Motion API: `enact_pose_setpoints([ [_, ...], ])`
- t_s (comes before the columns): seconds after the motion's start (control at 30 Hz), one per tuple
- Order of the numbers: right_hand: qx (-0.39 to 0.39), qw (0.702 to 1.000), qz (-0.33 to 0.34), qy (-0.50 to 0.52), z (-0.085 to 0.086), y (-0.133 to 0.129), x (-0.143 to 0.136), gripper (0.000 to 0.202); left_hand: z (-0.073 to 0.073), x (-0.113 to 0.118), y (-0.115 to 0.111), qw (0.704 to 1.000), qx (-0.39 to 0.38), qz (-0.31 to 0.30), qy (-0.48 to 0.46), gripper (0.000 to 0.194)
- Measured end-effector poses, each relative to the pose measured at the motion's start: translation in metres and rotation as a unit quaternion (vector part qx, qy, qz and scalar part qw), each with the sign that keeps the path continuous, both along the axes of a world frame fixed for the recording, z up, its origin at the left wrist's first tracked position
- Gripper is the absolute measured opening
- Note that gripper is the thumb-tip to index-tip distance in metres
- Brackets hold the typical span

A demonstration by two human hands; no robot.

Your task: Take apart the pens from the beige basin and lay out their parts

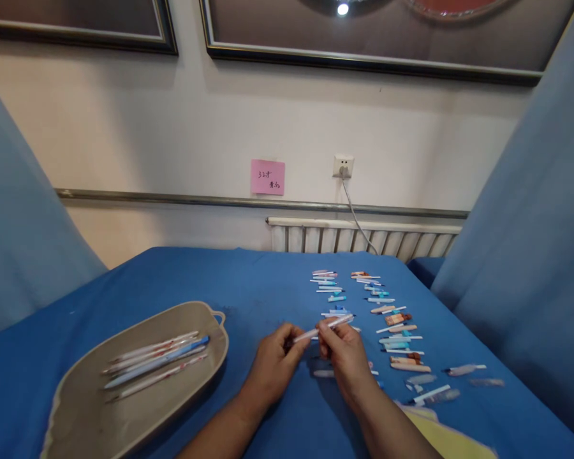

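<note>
A slim, pale pink-white pen is held level between my two hands above the blue cloth. My left hand is closed round its left end, and my right hand pinches it farther right, near the clear end. Just behind and partly under my right hand lie pen parts, some of them hidden. To the left stands a beige tray with a small loop handle, with several pens lying side by side in it, mostly white with red marks and one pale blue.
Two columns of pen barrels, refills and caps run back across the blue-covered table. Loose clear parts lie at the right, near a yellow sheet. Blue curtains hang on both sides; behind are a radiator and a plugged-in cable.
</note>
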State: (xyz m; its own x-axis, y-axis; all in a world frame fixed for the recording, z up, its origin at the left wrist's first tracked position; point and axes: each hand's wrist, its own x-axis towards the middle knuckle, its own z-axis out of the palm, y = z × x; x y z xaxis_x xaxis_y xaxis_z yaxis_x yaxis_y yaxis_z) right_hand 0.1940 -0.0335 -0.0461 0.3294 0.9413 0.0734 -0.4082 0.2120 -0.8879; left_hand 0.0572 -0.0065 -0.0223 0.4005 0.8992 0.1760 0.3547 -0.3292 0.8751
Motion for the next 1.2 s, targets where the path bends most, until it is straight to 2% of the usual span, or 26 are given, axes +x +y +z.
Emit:
enact_pose_setpoints([
  [0.07, -0.001, 1.000, 0.000, -0.006, 0.000, -0.001, 0.000, 0.030, 0.000, 0.000, 0.001, 0.999, -0.044, -0.011, 0.019, 0.044],
  [0.13, -0.003, 1.000, -0.002, -0.013, 0.000, -0.001, 0.000, 0.030, 0.001, 0.000, 0.000, 0.998, -0.058, -0.025, 0.016, 0.048],
  [0.23, -0.008, 1.000, -0.004, -0.021, 0.001, -0.001, 0.000, 0.031, 0.004, 0.000, -0.002, 1.000, 0.008, -0.013, 0.012, 0.031],
  [0.33, -0.009, 0.999, -0.007, -0.032, 0.005, 0.001, -0.002, 0.034, 0.007, -0.001, -0.002, 0.998, 0.050, -0.007, 0.045, 0.026],
  [0.47, -0.007, 0.999, -0.019, -0.037, 0.009, 0.002, -0.004, 0.037, 0.007, 0.000, 0.000, 0.997, -0.033, -0.037, 0.054, 0.047],
  [0.53, -0.008, 0.999, -0.023, -0.038, 0.009, 0.002, -0.005, 0.037, 0.005, 0.000, 0.002, 0.998, -0.044, -0.035, 0.025, 0.042],
  [0.6, -0.009, 0.999, -0.022, -0.039, 0.009, 0.002, -0.005, 0.036, 0.005, 0.001, 0.002, 1.000, -0.011, -0.026, 0.003, 0.032],
  [0.7, -0.008, 0.999, -0.018, -0.042, 0.009, 0.002, -0.005, 0.037, 0.006, 0.000, 0.002, 0.999, 0.017, -0.028, 0.015, 0.029],
  [0.83, -0.013, 0.999, -0.014, -0.045, 0.010, 0.000, -0.004, 0.038, 0.006, 0.001, 0.001, 0.995, -0.062, -0.058, 0.043, 0.046],
  [0.9, -0.017, 0.999, -0.010, -0.045, 0.010, 0.000, -0.004, 0.039, 0.006, 0.002, 0.000, 0.995, -0.076, -0.055, 0.018, 0.043],
  [1.0, -0.019, 0.999, -0.004, -0.044, 0.011, -0.001, -0.004, 0.039, 0.005, 0.002, -0.001, 0.999, -0.015, -0.031, -0.016, 0.031],
  [1.07, -0.019, 0.999, -0.001, -0.044, 0.011, -0.002, -0.004, 0.039, 0.006, 0.001, -0.001, 1.000, 0.010, -0.024, -0.002, 0.029],
  [1.2, -0.019, 0.999, -0.006, -0.046, 0.011, -0.003, -0.004, 0.039, 0.005, 0.001, -0.001, 0.996, -0.069, -0.055, 0.017, 0.046],
])
